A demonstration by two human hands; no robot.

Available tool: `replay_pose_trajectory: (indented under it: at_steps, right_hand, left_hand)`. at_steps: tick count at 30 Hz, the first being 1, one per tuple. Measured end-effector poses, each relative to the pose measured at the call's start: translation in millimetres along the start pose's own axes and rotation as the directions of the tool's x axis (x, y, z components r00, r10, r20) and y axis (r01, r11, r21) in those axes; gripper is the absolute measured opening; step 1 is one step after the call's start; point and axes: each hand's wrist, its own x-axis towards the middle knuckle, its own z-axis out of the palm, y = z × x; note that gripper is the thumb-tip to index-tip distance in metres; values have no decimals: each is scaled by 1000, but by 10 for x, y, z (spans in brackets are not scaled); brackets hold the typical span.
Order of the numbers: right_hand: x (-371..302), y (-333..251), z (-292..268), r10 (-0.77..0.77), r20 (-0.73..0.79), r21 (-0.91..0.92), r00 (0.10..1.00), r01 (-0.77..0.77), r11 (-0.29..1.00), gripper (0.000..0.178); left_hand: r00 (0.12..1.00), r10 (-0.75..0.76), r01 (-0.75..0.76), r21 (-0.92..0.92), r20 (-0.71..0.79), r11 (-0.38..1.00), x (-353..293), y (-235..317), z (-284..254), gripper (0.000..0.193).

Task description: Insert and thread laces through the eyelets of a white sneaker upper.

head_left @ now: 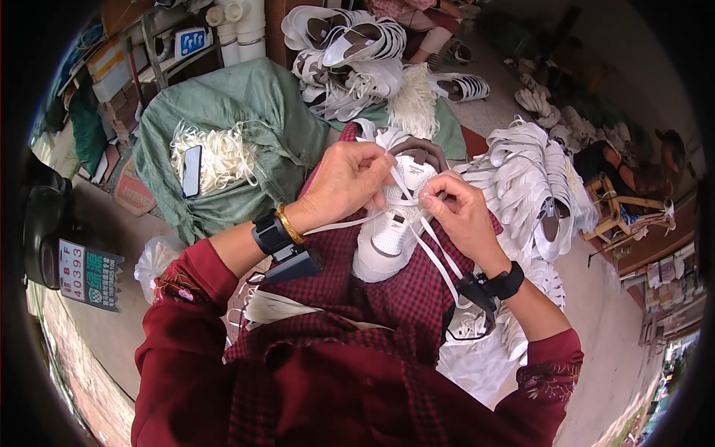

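Note:
A white sneaker (383, 255) with a brown-lined collar rests on my lap, over red-and-black checked cloth. Its toe points toward me. My left hand (344, 182) pinches a flat white shoelace near the top of the tongue. Closed fingertips of my right hand (463, 212) grip the lacing at the shoe's right side. One loose shoelace end (342, 224) runs left under my left wrist, and others hang down past the toe on the right. The fingers partly cover the eyelets. A bundle of white laces (279, 309) lies across my lap, nearer my body.
At the left, a green sack (223, 93) carries a heap of laces (227, 153) and a smartphone (192, 171). White shoes (514, 167) are piled on the right, with another shoe pile (350, 67) behind. A person (424, 22) sits at the back; a wooden stool (614, 205) stands far right.

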Motion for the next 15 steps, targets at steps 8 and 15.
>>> replay_pose_trajectory:
  at_steps: [8, 15]
  right_hand:
    - [-626, 534, -1781, 215, -683, 158, 698, -146, 977, 13]
    - [-1523, 957, -3399, 16, -938, -59, 346, -203, 977, 11]
  left_hand:
    - [778, -19, 226, 252, -628, 941, -333, -1073, -2281, 30]
    - [562, 401, 327, 640, -723, 695, 26, -925, -3553, 39]
